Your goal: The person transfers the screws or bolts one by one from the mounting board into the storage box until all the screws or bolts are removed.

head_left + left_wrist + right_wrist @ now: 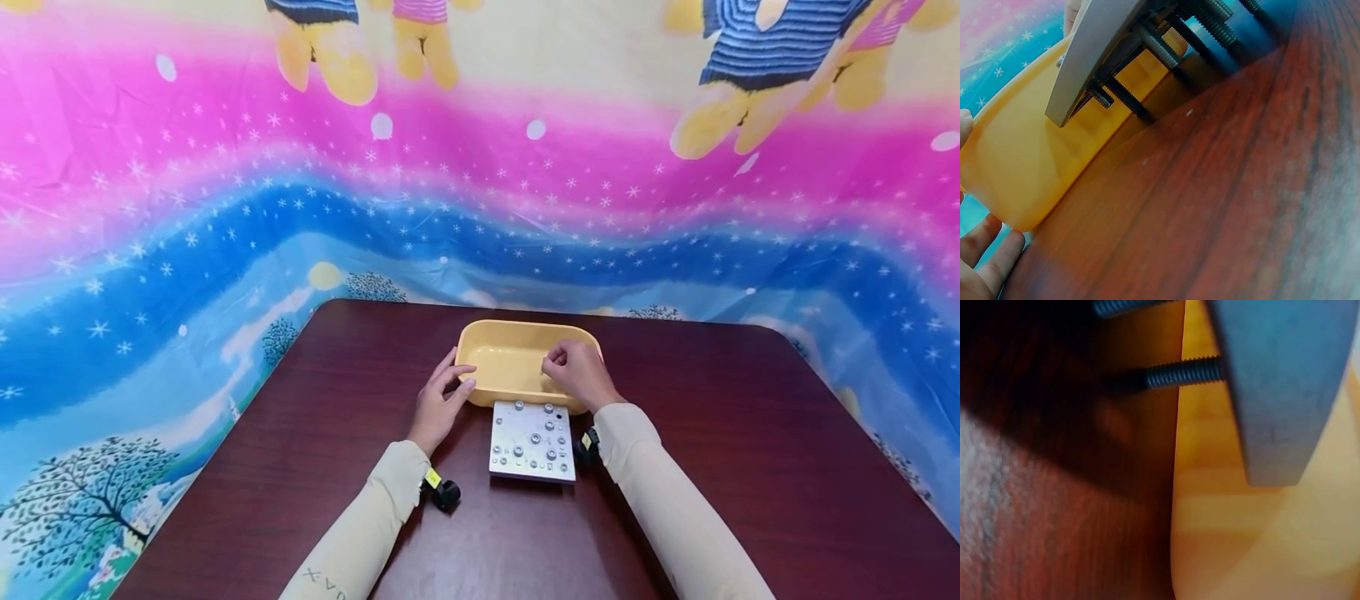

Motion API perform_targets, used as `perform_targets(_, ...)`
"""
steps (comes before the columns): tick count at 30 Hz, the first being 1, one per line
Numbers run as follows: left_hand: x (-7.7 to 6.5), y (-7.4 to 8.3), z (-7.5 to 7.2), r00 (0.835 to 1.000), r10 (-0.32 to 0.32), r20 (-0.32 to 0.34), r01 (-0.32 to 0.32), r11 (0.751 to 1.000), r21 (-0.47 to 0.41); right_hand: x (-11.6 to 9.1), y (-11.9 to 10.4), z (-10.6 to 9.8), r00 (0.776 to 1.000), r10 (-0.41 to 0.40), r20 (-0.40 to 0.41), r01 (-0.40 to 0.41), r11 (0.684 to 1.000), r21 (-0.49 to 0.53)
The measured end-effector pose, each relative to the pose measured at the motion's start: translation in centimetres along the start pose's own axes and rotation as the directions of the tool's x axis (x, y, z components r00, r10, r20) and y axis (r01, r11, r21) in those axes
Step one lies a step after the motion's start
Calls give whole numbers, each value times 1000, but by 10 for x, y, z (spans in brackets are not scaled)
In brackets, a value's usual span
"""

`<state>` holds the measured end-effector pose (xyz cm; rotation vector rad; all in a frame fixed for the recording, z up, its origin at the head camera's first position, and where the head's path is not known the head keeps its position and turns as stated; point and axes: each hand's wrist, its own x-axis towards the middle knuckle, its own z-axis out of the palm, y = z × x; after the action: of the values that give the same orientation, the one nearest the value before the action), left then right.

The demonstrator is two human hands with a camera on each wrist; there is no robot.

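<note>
A yellow plastic tub [480, 398] stands near the far side of the table. At its left end my left hand [437, 410] grips the rim, index finger over the edge and thumb at the front corner. My right hand [579, 371] reaches over the tub's right part, thumb and fingertips drawn together on a small piece whose kind I cannot tell. Right before the tub is a square metal plate [517, 429] with several socket-head bolts in its top and a dark hole near its far right corner. Threaded bolt shanks [1127, 99] stick out below the plate.
The dark red-brown wooden table [300, 500] carries the tub and plate. A printed cloth [480, 200] hangs behind and around it. Black wrist cameras sit on both wrists, the right camera [588, 446] close to the plate's right edge.
</note>
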<state>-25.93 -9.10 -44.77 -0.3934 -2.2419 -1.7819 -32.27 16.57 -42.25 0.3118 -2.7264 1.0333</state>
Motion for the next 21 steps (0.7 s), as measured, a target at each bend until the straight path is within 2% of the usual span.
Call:
perform_targets(9, 1, -2, 1, 1000, 16, -7, -15, 1000, 7, -1, -1, 0, 1000, 22, 18, -22, 1000, -6)
perform_targets(17, 10, -34, 7, 1000, 13, -19, -14, 1000, -5, 0, -1, 0, 998, 43, 53, -44, 998, 34)
perform_targets(21, 12, -41, 7, 1000, 8, -29, -8, 1000, 2, 0, -1, 1, 997, 48, 53, -50, 998, 36)
